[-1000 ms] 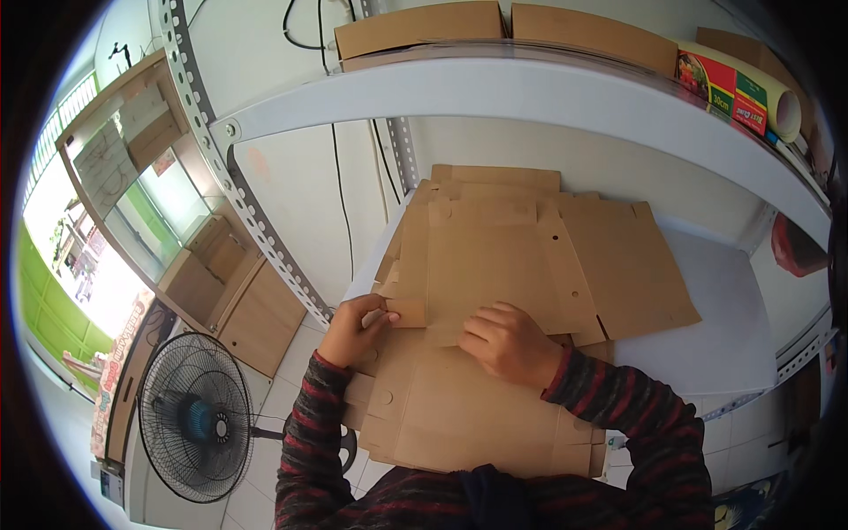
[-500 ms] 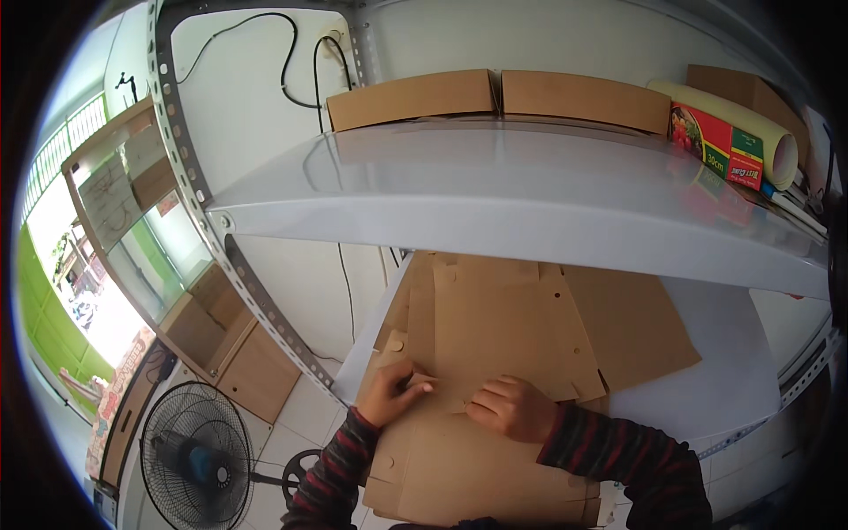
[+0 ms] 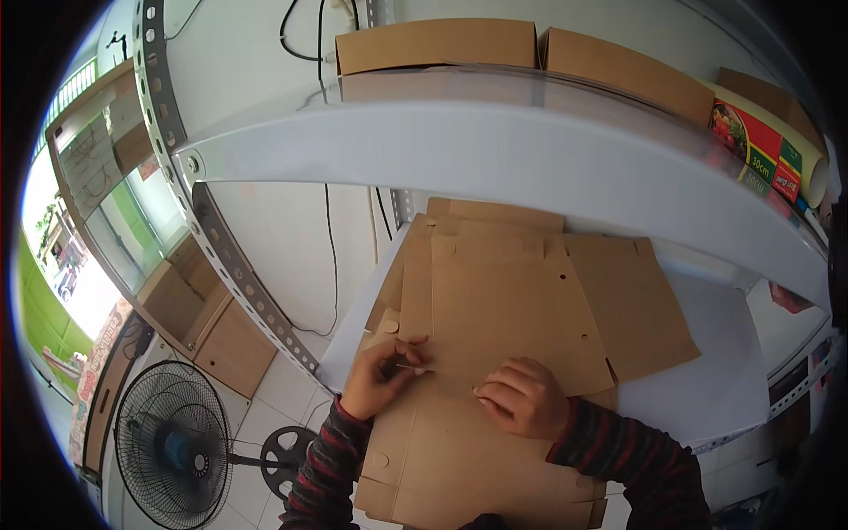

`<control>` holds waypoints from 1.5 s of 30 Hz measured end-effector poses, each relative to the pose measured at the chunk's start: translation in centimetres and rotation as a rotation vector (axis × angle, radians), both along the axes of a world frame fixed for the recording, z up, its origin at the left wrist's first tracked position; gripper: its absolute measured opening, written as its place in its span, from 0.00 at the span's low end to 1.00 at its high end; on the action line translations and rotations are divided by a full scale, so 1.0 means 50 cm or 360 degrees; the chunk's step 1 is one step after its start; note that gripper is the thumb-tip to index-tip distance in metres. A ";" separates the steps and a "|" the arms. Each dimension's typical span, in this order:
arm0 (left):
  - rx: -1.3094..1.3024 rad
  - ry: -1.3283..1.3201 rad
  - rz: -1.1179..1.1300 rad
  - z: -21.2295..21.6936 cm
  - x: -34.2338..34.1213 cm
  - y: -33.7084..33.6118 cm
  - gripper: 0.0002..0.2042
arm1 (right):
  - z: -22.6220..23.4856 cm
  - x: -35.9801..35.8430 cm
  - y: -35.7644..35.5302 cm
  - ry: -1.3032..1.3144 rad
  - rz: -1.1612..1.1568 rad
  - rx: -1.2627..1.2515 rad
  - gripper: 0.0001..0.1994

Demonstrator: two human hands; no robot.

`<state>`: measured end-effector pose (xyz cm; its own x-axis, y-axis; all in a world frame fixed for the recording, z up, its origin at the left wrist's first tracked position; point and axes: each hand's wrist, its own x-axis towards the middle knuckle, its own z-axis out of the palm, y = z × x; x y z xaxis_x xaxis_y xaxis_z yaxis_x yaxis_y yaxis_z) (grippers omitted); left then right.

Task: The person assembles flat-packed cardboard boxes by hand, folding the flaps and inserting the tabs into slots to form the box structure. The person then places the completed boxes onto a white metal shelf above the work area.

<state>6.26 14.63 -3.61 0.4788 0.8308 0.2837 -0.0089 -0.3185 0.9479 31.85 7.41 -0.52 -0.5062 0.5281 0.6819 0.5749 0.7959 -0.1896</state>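
Observation:
Flat brown cardboard sheets (image 3: 495, 309), scored with folds, tabs and small round holes, lie stacked and overlapping below a white shelf. Over their left part, my left hand (image 3: 382, 378) is closed in a pinch on a thin whitish sliver (image 3: 412, 367), too small to name. To its right, my right hand (image 3: 527, 399) is curled just above the cardboard. Its thumb and forefinger are pressed together; whether anything tiny sits at their tips cannot be made out. A gap separates the two hands.
The white metal shelf (image 3: 477, 141) crosses above the work surface, carrying brown boxes (image 3: 433, 46) and a red and green carton (image 3: 751, 150). A perforated metal post (image 3: 238, 265) rises at left, beside a black standing fan (image 3: 172, 446). Cables hang along the wall.
My view has shifted, so the shelf sits higher and more cardboard shows at the back. A thin sliver now shows at my left fingers; both hands stay over the cardboard.

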 end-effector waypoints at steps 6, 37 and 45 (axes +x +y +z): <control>0.0083 -0.0062 0.0026 -0.011 0.003 0.005 0.07 | 0.014 0.003 0.001 -0.0060 -0.0049 0.0118 0.10; 0.0299 0.0273 0.0545 -0.035 0.014 0.030 0.12 | -0.027 0.007 0.032 -0.0273 -0.0170 0.0549 0.03; 0.0276 0.0297 0.0589 -0.027 0.014 0.019 0.09 | -0.015 0.001 0.024 -0.0283 -0.0194 0.0558 0.09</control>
